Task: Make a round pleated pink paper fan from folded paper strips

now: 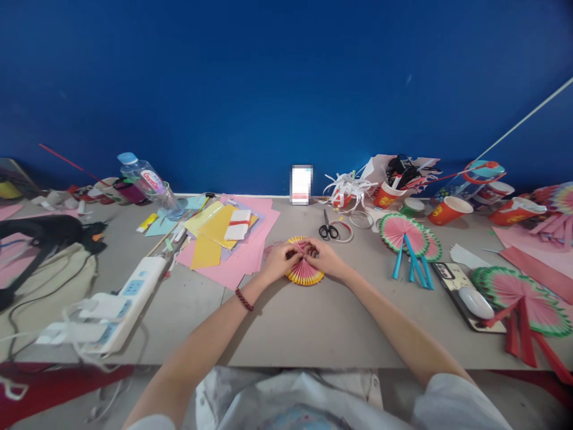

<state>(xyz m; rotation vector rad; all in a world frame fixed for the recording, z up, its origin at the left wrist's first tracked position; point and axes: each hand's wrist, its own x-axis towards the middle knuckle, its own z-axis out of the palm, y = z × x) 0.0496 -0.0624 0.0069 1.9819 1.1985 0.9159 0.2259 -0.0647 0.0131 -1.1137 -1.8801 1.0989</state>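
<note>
A round pleated paper fan (305, 273), pink with a yellow edge, lies on the grey table in front of me. My left hand (281, 260) pinches the fan near its centre from the left, fingers closed. From the right, my right hand (323, 257) pinches it at the same spot, its fingertips almost meeting those of my left hand. The fingers hide the fan's middle. Black scissors (328, 227) and a roll of tape (342, 232) lie just behind my right hand.
Pink sheets (264, 230) and yellow paper (206, 251) lie left of the fan. Further left are a power strip (134, 298) and a plastic bottle (152, 182). On the right are finished fans (403, 233), paper cups (450, 210) and a mouse (475, 302) on a phone.
</note>
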